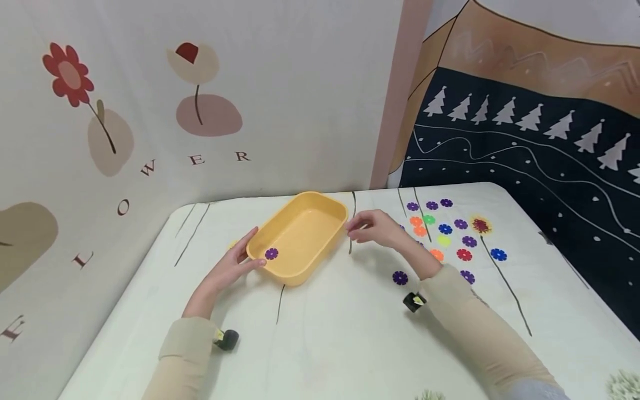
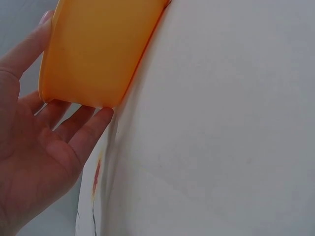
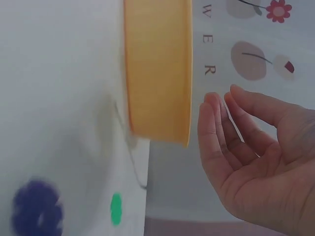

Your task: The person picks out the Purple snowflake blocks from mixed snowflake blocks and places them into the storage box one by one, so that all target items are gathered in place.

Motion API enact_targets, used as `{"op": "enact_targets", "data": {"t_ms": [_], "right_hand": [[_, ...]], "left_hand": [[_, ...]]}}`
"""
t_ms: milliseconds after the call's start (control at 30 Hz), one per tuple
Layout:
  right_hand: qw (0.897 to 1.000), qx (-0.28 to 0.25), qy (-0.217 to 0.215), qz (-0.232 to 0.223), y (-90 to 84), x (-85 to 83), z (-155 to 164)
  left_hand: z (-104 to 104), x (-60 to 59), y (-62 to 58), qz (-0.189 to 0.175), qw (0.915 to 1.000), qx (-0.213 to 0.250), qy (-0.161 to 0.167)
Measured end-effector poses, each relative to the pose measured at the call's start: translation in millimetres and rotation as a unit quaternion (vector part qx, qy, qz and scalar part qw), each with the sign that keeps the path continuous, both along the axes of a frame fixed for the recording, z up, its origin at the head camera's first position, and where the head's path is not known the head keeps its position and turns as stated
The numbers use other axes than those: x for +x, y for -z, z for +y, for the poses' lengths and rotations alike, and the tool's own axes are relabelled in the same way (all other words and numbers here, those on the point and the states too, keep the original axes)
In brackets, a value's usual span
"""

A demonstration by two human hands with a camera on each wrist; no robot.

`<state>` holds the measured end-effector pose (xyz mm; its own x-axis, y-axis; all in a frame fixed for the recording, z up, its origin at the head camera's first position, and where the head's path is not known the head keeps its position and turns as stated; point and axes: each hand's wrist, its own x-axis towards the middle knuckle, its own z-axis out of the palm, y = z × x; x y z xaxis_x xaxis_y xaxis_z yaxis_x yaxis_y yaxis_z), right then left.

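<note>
A yellow plastic tray [image 1: 310,233] stands on the table, one purple flower-shaped disc [image 1: 271,254] lying inside near its left end. My left hand [image 1: 231,266] grips that end, thumb over the rim and fingertips against the outer wall, as the tray's side [image 2: 98,54] in the left wrist view also shows. Just off the tray's right edge is my right hand [image 1: 377,228], fingers loosely bent. Nothing shows between the thumb and fingers of this hand [image 3: 256,152] in the right wrist view, where the tray wall [image 3: 157,69] is beside the fingertips.
Several flower-shaped discs lie scattered on the right, among them a red one [image 1: 464,255], a green one [image 1: 429,219] and a purple one [image 1: 400,278]. The white tablecloth [image 1: 320,344] has printed flowers and stems. Behind the table hangs a printed curtain [image 1: 310,100].
</note>
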<state>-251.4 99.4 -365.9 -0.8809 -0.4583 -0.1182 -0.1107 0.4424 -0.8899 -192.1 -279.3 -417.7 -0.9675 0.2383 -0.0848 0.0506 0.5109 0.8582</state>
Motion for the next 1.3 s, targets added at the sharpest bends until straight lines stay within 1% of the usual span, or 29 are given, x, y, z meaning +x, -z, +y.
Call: {"op": "enact_targets", "data": {"t_ms": [167,300,500,600,733,867,1033,1133,1300], "right_hand": [[0.999,0.036,-0.003,-0.013,8.1,11.2,33],[0.998,0.062,-0.013,-0.019,15.5,20.4,57],[0.995,0.084,-0.033,-0.029,29.8,34.4,83],[0.995,0.084,-0.047,-0.041,36.9,38.0,91],[0.993,0.084,-0.067,-0.046,44.4,39.3,95],[0.990,0.110,-0.079,-0.029,47.0,41.1,94],[0.985,0.160,-0.066,-0.002,46.3,44.2,86],[0.981,0.187,-0.057,0.006,45.8,44.1,83],[0.981,0.188,-0.053,0.014,43.4,42.9,85]], "left_hand": [[1,1.1,-1.3,-0.004,1.0000,0.007,0.001],[1,1.7,-0.9,-0.004,0.9999,0.009,-0.001],[0,2.8,2.2,-0.004,1.0000,0.008,0.004],[-1,3.6,3.0,-0.006,1.0000,0.007,0.002],[-3,3.0,3.5,-0.006,1.0000,0.005,0.000],[-3,1.7,3.0,-0.003,1.0000,0.005,0.003],[-1,2.3,2.2,-0.007,1.0000,0.002,-0.004],[-1,2.6,1.6,-0.012,0.9999,-0.004,-0.010],[-1,0.6,0.6,-0.012,0.9998,-0.006,-0.011]]}}
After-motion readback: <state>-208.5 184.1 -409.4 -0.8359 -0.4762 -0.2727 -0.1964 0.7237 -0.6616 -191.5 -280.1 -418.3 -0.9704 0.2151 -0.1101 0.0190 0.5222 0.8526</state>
